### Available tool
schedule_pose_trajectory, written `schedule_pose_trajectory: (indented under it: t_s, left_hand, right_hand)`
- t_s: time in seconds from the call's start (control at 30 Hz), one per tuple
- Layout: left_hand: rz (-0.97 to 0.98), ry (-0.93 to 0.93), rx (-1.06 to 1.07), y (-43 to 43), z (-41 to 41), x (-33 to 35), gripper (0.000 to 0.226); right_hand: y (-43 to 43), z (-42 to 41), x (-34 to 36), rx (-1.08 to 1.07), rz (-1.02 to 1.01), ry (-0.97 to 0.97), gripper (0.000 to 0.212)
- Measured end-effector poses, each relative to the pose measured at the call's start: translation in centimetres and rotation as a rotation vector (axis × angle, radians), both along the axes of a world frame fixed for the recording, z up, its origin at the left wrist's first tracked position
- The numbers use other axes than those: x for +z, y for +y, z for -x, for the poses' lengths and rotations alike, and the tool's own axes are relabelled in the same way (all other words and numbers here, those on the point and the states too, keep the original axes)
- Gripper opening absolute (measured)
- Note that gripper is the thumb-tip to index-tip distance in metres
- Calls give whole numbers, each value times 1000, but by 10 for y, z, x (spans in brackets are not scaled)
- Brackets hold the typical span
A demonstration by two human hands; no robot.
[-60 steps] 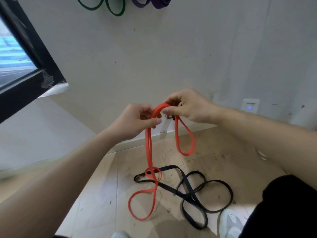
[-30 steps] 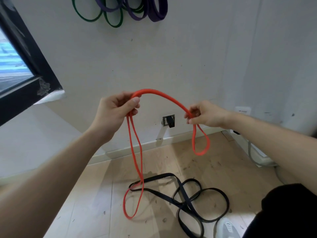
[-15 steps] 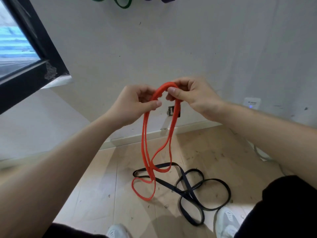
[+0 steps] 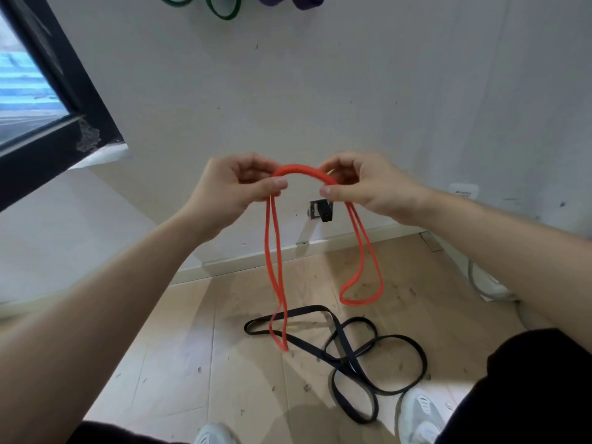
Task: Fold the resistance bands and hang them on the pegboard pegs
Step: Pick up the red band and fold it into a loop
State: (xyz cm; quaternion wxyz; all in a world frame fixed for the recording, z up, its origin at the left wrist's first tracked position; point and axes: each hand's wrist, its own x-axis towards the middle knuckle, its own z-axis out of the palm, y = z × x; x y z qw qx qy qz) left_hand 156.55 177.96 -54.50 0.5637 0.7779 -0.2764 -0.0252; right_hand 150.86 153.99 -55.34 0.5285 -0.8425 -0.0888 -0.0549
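An orange resistance band (image 4: 302, 170) arches between both hands at chest height. My left hand (image 4: 235, 187) pinches its left side, from which a long doubled loop hangs toward the floor. My right hand (image 4: 368, 185) pinches the right side, with a shorter loop dangling below. A black resistance band (image 4: 358, 354) lies tangled on the wooden floor beneath. Green bands (image 4: 221, 9) and purple bands (image 4: 301, 1) hang on the wall at the top edge; their pegs are out of frame.
A dark window frame (image 4: 64, 91) juts in from the left. A small metal bracket (image 4: 322, 210) sits low on the white wall, a white socket (image 4: 463, 190) to its right. My shoes (image 4: 419, 415) stand close to the black band.
My hands have moved slightly apart, spreading the orange band into an arch. The hanging part now falls as two separate loops, lifted clear of the floor.
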Motion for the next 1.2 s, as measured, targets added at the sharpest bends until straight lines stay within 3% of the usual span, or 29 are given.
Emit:
schedule_pose_trajectory:
  t_s: [0.2, 0.33, 0.47, 0.57, 0.8, 0.97, 1.2]
  left_hand:
    - [-21, -168, -4, -25, 14, 3, 24]
    - [-102, -126, -43, -19, 11, -2, 29]
    - [-236, -78, -74, -12, 10, -12, 19]
    - [-192, -58, -66, -10, 11, -9, 17]
    - [23, -34, -33, -11, 18, -2, 38]
    - [6, -82, -35, -14, 20, -4, 49]
    - [-166, 25, -135, -10, 14, -25, 38]
  right_hand:
    - [20, 0, 0, 53, 87, -100, 18]
    - [19, 0, 2, -14, 123, -144, 12]
    - [19, 0, 3, -39, 109, -170, 11]
    - [21, 2, 3, -41, 114, -176, 13]
    - [30, 3, 2, 36, 274, -270, 25]
    - [27, 5, 7, 77, 304, -322, 19]
    - [18, 5, 10, 37, 190, -276, 17]
